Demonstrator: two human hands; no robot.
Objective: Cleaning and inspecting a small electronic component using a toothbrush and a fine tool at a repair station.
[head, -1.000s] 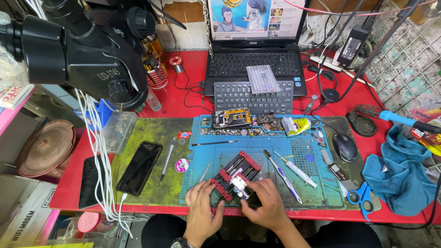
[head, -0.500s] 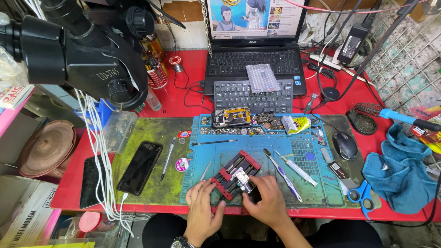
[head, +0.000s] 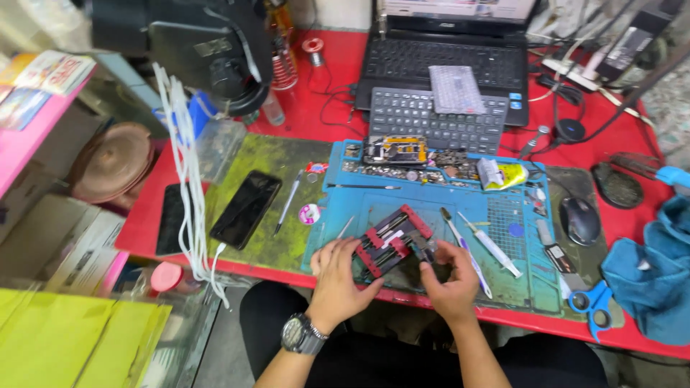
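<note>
Red table (head: 327,93) carries a laptop (head: 449,54) well beyond the fingers, then a blue mat (head: 359,201) under them. On it sits a red and black clamp (head: 392,238); the left hand (head: 338,276) curls loosely against its near edge, the right hand (head: 449,276) pinches its right end. Scissors (head: 593,305) lie right of the fingers.

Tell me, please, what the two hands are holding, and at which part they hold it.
Both hands grip the red and black clamp fixture: the left hand at its near left end, the right hand at its near right end.
</note>
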